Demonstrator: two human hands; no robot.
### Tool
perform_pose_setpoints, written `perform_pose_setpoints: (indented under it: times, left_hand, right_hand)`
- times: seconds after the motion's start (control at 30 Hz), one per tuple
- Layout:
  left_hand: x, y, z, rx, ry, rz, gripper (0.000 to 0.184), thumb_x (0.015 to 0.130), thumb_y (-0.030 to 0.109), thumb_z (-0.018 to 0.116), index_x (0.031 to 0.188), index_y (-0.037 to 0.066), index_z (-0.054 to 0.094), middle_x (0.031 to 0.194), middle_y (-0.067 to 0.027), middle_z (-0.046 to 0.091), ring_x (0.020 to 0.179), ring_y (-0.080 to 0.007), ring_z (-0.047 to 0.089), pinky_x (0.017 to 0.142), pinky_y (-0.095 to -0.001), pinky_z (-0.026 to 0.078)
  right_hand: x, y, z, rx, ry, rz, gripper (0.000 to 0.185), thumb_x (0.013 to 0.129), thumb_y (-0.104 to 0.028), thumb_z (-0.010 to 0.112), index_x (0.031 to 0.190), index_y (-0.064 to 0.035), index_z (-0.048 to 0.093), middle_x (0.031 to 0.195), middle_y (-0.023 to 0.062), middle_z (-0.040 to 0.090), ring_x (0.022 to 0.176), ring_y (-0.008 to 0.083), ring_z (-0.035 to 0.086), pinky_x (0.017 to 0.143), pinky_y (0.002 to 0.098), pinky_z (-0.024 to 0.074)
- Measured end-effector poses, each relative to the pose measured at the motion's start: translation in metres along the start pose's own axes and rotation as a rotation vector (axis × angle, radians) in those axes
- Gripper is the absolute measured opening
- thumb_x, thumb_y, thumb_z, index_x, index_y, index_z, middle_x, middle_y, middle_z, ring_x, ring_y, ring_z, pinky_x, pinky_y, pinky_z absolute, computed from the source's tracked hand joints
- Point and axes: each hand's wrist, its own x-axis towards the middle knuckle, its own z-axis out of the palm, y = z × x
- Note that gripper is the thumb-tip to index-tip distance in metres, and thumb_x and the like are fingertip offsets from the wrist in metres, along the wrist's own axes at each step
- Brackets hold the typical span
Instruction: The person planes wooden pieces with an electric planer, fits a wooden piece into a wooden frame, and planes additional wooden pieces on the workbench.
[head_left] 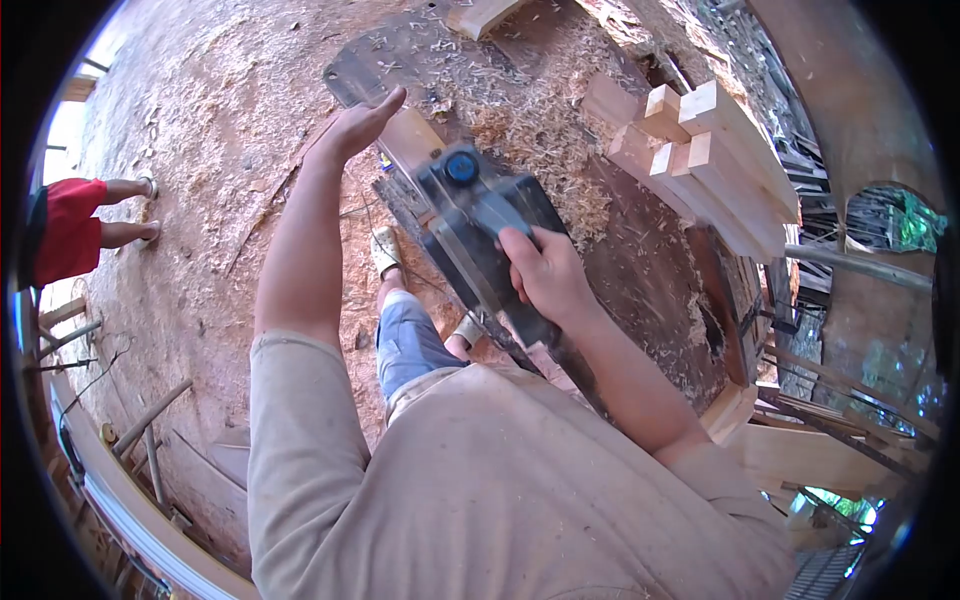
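Leftmost, a second person in red shorts [72,232] was seen standing on the ground, which was strewn with pale wood shavings [215,120]. Below, near the lower left edge, wooden sticks [152,420] were found propped at angles.

Next, the left hand [365,125] was noted, held flat with its fingers extended together and nothing clasped; it was placed at the far end of a pale board [412,138], though whether wood was touched could not be told. Below it, a light shoe [385,252] and blue-grey shorts [412,340] were shown.

At centre, an electric planer [490,215] was set aslant over the near part of the board, its blue knob [460,167] turned upward. Its handle was gripped by the right hand [548,275], the fingers being wrapped around it.

Rightward, a dark work surface [640,325] was recorded, partly covered by a heap of curled shavings [575,190]. Beyond it, squared pale timbers [725,170] were stacked, their ends set unevenly. Farthest right, a grey pipe [860,264] was extended sideways.
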Motion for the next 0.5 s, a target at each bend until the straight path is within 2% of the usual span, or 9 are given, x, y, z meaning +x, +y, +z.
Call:
perform_pose_setpoints:
  times: [0.13, 0.2, 0.27, 0.33, 0.37, 0.4, 0.43, 0.47, 0.5]
  left_hand:
    - [0.026, -0.013, -0.003, -0.087, -0.080, 0.003, 0.105, 0.084, 0.087, 0.028, 0.136, 0.000, 0.054, 0.142, -0.0286, 0.048, 0.140, -0.0396, 0.037, 0.115, -0.0425, 0.029]
    - [0.014, -0.021, 0.003, -0.450, 0.015, 0.010, 0.098, 0.089, 0.080, 0.028, 0.142, 0.000, 0.047, 0.140, -0.0285, 0.050, 0.140, -0.0378, 0.039, 0.115, -0.0384, 0.029]
    - [0.021, -0.046, 0.026, -0.548, 0.463, 0.127, 0.079, 0.097, 0.066, 0.035, 0.130, -0.001, 0.059, 0.123, -0.0274, 0.062, 0.123, -0.0389, 0.054, 0.105, -0.0406, 0.039]
    - [-0.081, 0.005, 0.028, -0.558, 0.942, 0.297, 0.053, 0.099, 0.043, 0.047, 0.109, -0.006, 0.065, 0.100, -0.0231, 0.065, 0.097, -0.0360, 0.061, 0.087, -0.0418, 0.045]
    - [-0.113, 0.012, 0.056, -0.517, 1.017, 0.313, 0.036, 0.095, 0.029, 0.053, 0.098, -0.005, 0.064, 0.092, -0.0192, 0.064, 0.087, -0.0333, 0.060, 0.079, -0.0418, 0.045]
    - [-0.145, 0.020, 0.085, -0.474, 1.093, 0.326, 0.019, 0.091, 0.015, 0.059, 0.087, -0.003, 0.064, 0.084, -0.0154, 0.063, 0.076, -0.0306, 0.059, 0.070, -0.0419, 0.046]
    - [-0.184, 0.043, 0.114, -0.394, 0.989, 0.522, 0.005, 0.083, 0.007, 0.063, 0.082, 0.002, 0.063, 0.078, -0.0117, 0.062, 0.070, -0.0301, 0.059, 0.065, -0.0413, 0.047]
    - [-0.200, 0.029, 0.163, -0.316, 0.558, 0.639, 0.011, 0.071, 0.005, 0.067, 0.081, 0.006, 0.064, 0.078, -0.0093, 0.062, 0.069, -0.0313, 0.061, 0.064, -0.0427, 0.049]
    - [-0.218, 0.062, 0.162, -0.469, 0.375, 1.238, 0.013, 0.069, 0.009, 0.072, 0.080, 0.008, 0.065, 0.089, -0.0088, 0.069, 0.077, -0.0327, 0.066, 0.070, -0.0389, 0.053]
  right_hand:
    - [0.038, -0.026, 0.021, -0.055, -0.022, -0.077, 0.058, 0.092, -0.053, 0.059, 0.075, 0.0022, 0.066, 0.058, 0.0025, 0.058, 0.056, 0.0100, 0.056, 0.053, 0.0293, 0.0439]
    - [0.053, -0.033, 0.028, -0.072, -0.023, -0.073, 0.062, 0.091, -0.056, 0.059, 0.074, 0.0033, 0.066, 0.057, 0.0039, 0.058, 0.057, 0.0112, 0.058, 0.054, 0.0300, 0.0452]
    - [0.062, -0.039, 0.031, -0.078, -0.033, -0.073, 0.065, 0.090, -0.058, 0.058, 0.073, 0.0045, 0.066, 0.057, 0.0053, 0.059, 0.058, 0.0124, 0.060, 0.056, 0.0308, 0.0465]
    - [0.069, -0.048, 0.034, -0.075, -0.051, -0.046, 0.068, 0.089, -0.060, 0.058, 0.073, 0.0063, 0.065, 0.056, 0.0074, 0.059, 0.057, 0.0160, 0.061, 0.057, 0.0325, 0.0477]
    - [0.076, -0.045, 0.037, -0.089, -0.017, -0.143, 0.070, 0.089, -0.060, 0.058, 0.071, 0.0073, 0.065, 0.056, 0.0093, 0.060, 0.054, 0.0188, 0.062, 0.054, 0.0332, 0.0474]
    - [0.083, -0.042, 0.039, -0.085, -0.017, -0.146, 0.070, 0.089, -0.060, 0.058, 0.071, 0.0073, 0.065, 0.056, 0.0093, 0.060, 0.054, 0.0188, 0.062, 0.054, 0.0332, 0.0474]
    - [0.090, -0.041, 0.042, -0.090, 0.006, -0.194, 0.070, 0.090, -0.060, 0.058, 0.070, 0.0072, 0.065, 0.057, 0.0096, 0.060, 0.052, 0.0189, 0.061, 0.052, 0.0329, 0.0472]
    - [0.095, -0.041, 0.044, -0.098, 0.024, -0.244, 0.070, 0.090, -0.060, 0.058, 0.069, 0.0071, 0.065, 0.057, 0.0099, 0.061, 0.049, 0.0191, 0.061, 0.050, 0.0327, 0.0471]
    - [0.094, -0.045, 0.046, -0.100, 0.011, -0.249, 0.070, 0.090, -0.060, 0.058, 0.069, 0.0071, 0.065, 0.057, 0.0099, 0.061, 0.049, 0.0191, 0.061, 0.050, 0.0327, 0.0470]
